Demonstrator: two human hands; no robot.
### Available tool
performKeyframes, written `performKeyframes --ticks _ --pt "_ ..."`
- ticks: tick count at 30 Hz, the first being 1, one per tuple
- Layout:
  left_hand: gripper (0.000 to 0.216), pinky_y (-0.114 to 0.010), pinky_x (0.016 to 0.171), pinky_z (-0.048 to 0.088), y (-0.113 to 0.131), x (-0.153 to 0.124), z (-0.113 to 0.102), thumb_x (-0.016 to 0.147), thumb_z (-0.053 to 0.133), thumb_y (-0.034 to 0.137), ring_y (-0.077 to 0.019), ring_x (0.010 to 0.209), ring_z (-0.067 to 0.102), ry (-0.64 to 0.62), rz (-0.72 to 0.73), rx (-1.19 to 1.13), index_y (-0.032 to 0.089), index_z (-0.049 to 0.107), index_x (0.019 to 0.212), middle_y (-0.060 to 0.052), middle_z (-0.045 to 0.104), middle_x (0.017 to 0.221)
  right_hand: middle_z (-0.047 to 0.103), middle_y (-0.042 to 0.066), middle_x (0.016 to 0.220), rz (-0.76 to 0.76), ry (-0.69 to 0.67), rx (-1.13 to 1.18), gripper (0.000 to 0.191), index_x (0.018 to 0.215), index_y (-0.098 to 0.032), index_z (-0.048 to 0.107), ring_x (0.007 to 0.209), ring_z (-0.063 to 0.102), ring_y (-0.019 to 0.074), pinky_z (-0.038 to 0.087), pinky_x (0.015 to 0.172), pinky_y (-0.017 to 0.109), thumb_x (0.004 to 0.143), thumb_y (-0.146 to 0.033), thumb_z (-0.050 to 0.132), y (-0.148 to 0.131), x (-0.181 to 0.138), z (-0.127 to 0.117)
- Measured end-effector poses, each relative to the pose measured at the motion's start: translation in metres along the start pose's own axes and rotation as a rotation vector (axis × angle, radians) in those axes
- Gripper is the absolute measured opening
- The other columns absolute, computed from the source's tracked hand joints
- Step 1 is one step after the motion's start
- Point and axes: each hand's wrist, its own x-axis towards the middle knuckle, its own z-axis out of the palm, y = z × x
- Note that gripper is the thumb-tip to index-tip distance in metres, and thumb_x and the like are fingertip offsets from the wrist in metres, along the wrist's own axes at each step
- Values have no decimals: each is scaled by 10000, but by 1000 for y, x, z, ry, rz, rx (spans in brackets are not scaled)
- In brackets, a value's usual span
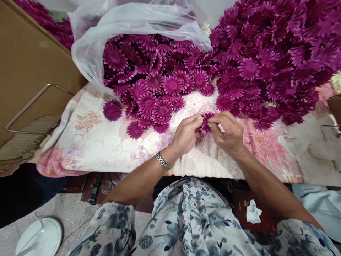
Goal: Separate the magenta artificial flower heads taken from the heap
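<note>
Between my two hands, above the flowered cloth (106, 149), is a small magenta artificial flower head (206, 123). My left hand (187, 133), with a metal watch at the wrist, pinches its left side between thumb and fingers. From the right, my right hand (227, 133) closes thumb and fingertips on the other side of the flower. Fingers cover part of its petals. Beyond my hands, loose magenta flower heads (162, 109) spill from the mouth of a clear plastic bag (90, 53).
A large heap of magenta flowers (266, 60) rises at the right back. On the left stands a cardboard box (34, 64) beside a bent metal wire (29, 105). Below the table are a white round lid or bucket (39, 236) and a crumpled white tissue (253, 212).
</note>
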Motion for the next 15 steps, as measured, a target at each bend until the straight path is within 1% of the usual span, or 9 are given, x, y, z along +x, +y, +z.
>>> performKeyframes --ticks 4,6,8,12,15 --pt "261 -212 496 315 -1 2 -2 724 721 352 -69 541 401 33 49 20 149 596 617 15 492 588 614 18 717 123 6 106 70 802 -209 598 689 582 144 479 626 302 858 -195 559 0 2 -3" --pt "306 -218 524 338 -2 2 -3 730 717 379 -73 553 405 39 77 40 152 558 603 17 471 596 610 17 718 161 0 119 70 798 -209 599 690 576 145 472 630 307 857 -222 563 1 2 -5" --pt "308 -221 557 366 -2 3 -3 747 705 377 -76 571 424 48 100 52 152 546 608 16 472 613 599 12 721 225 13 181 72 796 -208 601 685 564 141 459 624 302 849 -253 581 4 1 -8" --pt "276 -217 578 394 0 4 -4 768 689 328 -75 575 445 98 123 44 156 543 608 21 485 619 552 -13 701 471 44 440 106 811 -218 610 617 505 110 403 559 267 825 -322 624 13 0 -13" --pt "281 -213 573 406 1 4 -4 755 701 329 -74 570 457 111 135 36 158 539 602 27 481 600 549 -21 685 617 34 604 208 807 -228 610 580 470 101 387 531 257 777 -424 671 17 2 -17"
